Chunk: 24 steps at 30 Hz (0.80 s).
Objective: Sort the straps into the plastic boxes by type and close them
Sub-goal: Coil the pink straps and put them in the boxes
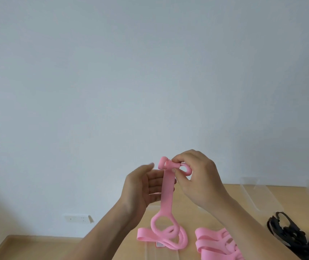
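The fingertips of the left hand (142,186) are blurred. The right hand (196,177) covers part of the top loop of the raised pink strap (167,192). The pile of pink straps (219,244) and the black straps (296,235) are cut off by the bottom edge. The clear plastic box (253,194) is faint; its outline cannot be traced fully.

text: none legible | pink strap (166,192) tag (160,245): red print, too small to read

Wooden table (196,209): pink straps (215,243), black straps (296,237)
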Tool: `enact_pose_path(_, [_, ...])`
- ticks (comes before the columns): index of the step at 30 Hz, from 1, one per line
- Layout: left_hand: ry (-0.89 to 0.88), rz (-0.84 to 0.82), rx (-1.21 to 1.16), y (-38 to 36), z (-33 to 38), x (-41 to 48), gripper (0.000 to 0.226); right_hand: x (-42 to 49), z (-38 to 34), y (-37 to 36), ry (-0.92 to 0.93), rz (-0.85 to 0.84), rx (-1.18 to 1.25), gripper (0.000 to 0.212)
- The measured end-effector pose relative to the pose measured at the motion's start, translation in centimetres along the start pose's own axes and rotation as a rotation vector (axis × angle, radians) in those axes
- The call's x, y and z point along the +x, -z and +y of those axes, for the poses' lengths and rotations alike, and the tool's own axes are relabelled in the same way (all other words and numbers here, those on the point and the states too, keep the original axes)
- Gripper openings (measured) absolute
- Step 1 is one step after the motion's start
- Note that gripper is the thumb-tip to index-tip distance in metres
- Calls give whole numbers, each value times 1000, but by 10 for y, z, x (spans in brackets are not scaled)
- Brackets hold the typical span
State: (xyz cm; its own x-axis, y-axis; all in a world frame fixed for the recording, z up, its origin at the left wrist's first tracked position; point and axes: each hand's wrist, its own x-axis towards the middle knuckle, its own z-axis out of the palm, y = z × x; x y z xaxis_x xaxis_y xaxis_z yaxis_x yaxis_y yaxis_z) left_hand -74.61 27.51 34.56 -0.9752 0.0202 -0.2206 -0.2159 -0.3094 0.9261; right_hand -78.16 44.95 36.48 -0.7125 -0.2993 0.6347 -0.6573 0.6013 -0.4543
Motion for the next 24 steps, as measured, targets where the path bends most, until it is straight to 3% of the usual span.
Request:
enact_pose_path(3, [17,30,-31,2,1,1,74,-4,0,-5,65,55,-30,20])
enact_pose_path(7, [-14,10,32,1,3,1,70,-7,0,-11,110,92,-40,25])
enact_pose_path(13, [-23,-23,46,1,3,3,67,-12,1,-13,164,69,-88,16])
enact_pose_path(17, [-14,-66,97,2,2,6,49,-19,3,-11,165,73,-94,14])
enact_pose_path(24, [-55,-116,148,3,1,4,26,-14,-6,-3,93,44,-15,30])
